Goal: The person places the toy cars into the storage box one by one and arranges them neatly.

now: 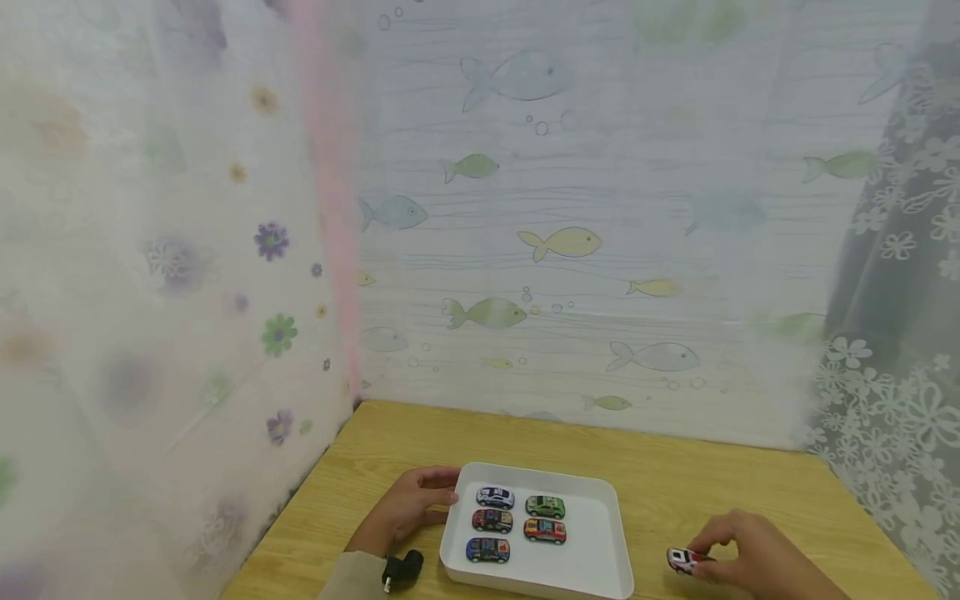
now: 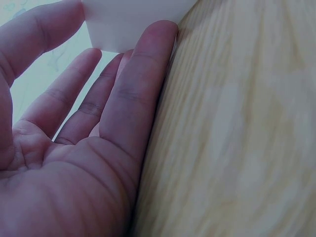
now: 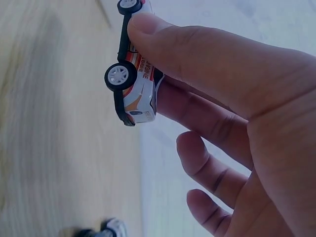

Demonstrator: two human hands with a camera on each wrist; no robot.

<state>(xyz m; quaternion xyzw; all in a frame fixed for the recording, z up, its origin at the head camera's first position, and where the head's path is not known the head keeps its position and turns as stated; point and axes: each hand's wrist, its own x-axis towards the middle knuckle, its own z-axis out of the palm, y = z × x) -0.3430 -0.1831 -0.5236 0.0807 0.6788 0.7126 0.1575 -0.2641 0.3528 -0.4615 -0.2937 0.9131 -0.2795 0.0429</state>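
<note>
Right wrist: white toy car [image 3: 140, 94], patterned in orange.

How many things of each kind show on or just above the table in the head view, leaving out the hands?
Toy cars: 6 (5 in the tray, 1 pinched by the right hand)
White tray: 1
Black plug-like piece with a metal tip: 1
Total: 8

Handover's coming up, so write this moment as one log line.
right hand: pinching white car | left hand: touching tray | inside tray: five cars
</note>
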